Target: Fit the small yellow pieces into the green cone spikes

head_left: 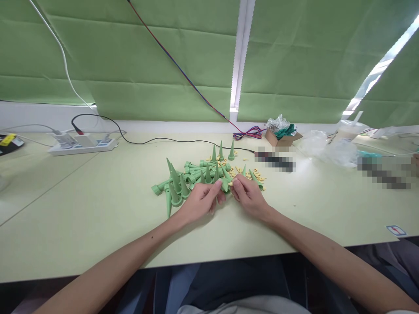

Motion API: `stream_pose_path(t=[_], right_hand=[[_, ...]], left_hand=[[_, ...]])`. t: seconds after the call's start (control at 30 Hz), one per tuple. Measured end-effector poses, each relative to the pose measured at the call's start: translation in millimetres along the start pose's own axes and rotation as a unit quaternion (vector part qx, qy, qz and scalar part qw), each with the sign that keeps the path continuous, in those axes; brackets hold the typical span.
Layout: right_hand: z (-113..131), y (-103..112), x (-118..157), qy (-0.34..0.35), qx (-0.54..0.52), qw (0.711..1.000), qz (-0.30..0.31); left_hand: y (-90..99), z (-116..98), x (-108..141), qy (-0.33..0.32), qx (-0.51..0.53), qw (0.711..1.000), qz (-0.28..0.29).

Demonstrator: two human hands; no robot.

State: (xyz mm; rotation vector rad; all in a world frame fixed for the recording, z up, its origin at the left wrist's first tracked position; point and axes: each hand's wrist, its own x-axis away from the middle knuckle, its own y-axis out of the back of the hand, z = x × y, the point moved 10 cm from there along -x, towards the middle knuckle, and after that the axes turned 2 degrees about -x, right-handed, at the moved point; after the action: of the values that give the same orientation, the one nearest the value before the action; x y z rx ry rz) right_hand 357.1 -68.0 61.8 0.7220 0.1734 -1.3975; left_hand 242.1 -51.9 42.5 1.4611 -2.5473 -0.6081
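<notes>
Between my fingers, my left hand (203,198) grips a green plastic cone-shaped spike (225,185), its wide end turned toward my other hand. My right hand (248,195) pinches a small yellow plastic piece (231,184) right beside that spike; whether the two parts touch I cannot tell. Around and behind my hands lies a pile of green spikes (193,174), some standing point up and others on their sides. Small loose yellow pieces (258,175) are scattered behind my right hand, partly hidden by it.
On the pale table (98,226), a white power strip (83,147) with plugs lies at the left. Along the back are coiled red and blue wires (248,132) and a small cardboard box (283,138). A drink cup (343,133) and plastic bags (340,152) stand at the right.
</notes>
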Motion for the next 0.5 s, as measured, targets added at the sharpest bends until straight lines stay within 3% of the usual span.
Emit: stream_pose_path(t=[0.2, 0.5], right_hand=[[2.6, -1.4, -0.4, 0.006, 0.008, 1.0, 0.012], [4.1, -2.3, 0.2, 0.026, 0.01, 0.999, 0.021]], left_hand=[[-1.8, 1.9, -1.0, 0.019, 0.038, 0.999, 0.018], [-3.8, -3.4, 0.0, -0.001, 0.062, 0.997, 0.046]])
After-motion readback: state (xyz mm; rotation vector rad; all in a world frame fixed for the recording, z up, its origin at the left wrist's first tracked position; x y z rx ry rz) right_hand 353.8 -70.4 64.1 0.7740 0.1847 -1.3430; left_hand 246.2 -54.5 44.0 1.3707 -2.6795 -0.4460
